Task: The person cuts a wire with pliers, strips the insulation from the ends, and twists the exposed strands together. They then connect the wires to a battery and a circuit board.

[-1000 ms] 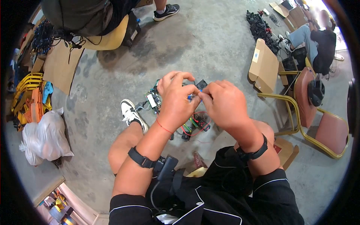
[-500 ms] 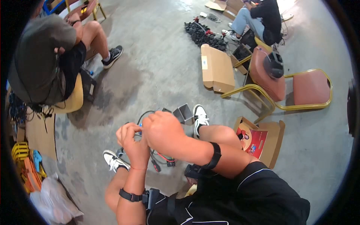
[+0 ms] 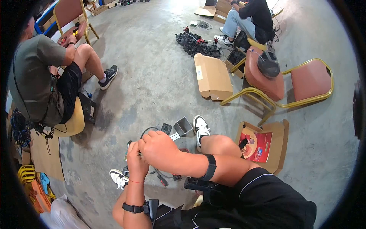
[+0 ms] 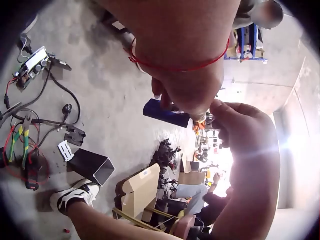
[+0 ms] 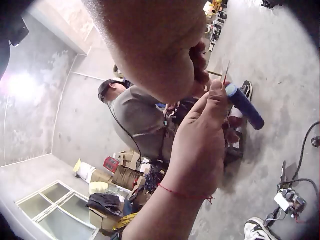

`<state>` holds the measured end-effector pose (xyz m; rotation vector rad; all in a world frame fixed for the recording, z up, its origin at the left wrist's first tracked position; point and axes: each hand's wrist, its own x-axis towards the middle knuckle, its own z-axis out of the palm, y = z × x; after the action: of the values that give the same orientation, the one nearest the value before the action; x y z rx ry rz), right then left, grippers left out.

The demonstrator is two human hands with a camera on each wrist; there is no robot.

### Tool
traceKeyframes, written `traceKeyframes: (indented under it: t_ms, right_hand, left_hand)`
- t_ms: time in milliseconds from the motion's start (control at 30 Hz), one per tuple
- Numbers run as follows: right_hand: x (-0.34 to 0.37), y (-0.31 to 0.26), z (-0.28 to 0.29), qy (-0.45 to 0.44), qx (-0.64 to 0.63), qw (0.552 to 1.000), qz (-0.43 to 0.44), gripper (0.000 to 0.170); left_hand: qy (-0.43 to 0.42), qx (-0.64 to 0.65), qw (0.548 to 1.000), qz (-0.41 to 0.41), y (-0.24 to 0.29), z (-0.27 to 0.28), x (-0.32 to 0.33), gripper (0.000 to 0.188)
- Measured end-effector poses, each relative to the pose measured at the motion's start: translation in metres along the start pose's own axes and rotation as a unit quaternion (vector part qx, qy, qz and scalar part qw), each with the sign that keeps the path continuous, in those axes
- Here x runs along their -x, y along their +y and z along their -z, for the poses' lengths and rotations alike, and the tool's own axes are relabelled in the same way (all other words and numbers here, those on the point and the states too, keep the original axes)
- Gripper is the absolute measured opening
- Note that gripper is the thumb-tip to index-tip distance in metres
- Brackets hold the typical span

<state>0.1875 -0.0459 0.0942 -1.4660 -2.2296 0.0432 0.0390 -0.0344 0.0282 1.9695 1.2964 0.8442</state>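
The left hand (image 3: 136, 162) held a blue tube (image 5: 247, 109) in curled fingers. The right hand (image 3: 157, 147) was near the tube's end; I couldn't tell its grip. That end seemed the job, so next probably needed steady holding.

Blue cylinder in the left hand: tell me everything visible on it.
The blue cylinder is straight, smooth-looking and darker along one side; material unclear, no markings readable. One end looks pale; a thin red strand shows beside it, attachment unclear. The left hand holds it near that end, above the floor, tilted in the right wrist view. Whether the right hand touches it can't be told.
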Motion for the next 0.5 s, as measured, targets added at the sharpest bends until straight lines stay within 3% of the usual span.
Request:
traceKeyframes:
  t_ms: [133, 200, 233, 300, 333, 400, 433, 500]
  right_hand:
    - [-0.001, -0.002, 0.0, 0.002, -0.007, 1.0, -0.009, 0.011]
    - [-0.001, -0.002, 0.0, -0.006, -0.019, 1.0, -0.015, 0.011]
    - [-0.002, -0.002, -0.001, -0.004, -0.019, 1.0, -0.012, 0.011]
    - [-0.004, -0.002, 0.0, -0.011, -0.032, 0.999, -0.02, 0.012]
    - [-0.005, -0.002, 0.0, -0.01, -0.032, 0.999, -0.017, 0.012]
    - [-0.006, -0.002, 0.001, 0.005, -0.049, 0.999, -0.02, 0.013]
    - [-0.007, -0.002, 0.0, 0.006, -0.049, 0.999, -0.018, 0.013]
    - [-0.01, -0.002, 0.001, 0.021, -0.068, 0.997, -0.025, 0.013]
  left_hand:
    - [0.013, -0.074, 0.997, -0.002, 0.005, 0.005, 0.0, 0.015]
    - [0.015, 0.0, 0.99, 0.143, 0.02, 0.009, 0.0, 0.015]
    - [0.018, -0.001, 0.99, 0.141, 0.019, 0.008, 0.0, 0.015]
    - [0.033, 0.132, 0.957, 0.256, 0.018, 0.004, -0.001, 0.015]
    - [0.035, 0.132, 0.957, 0.255, 0.022, 0.002, -0.002, 0.015]
    - [0.087, 0.317, 0.901, 0.283, 0.031, -0.001, -0.003, 0.021]
    - [0.089, 0.317, 0.901, 0.282, 0.027, 0.0, -0.003, 0.021]
    - [0.005, 0.358, 0.884, 0.302, 0.012, 0.002, -0.003, 0.029]
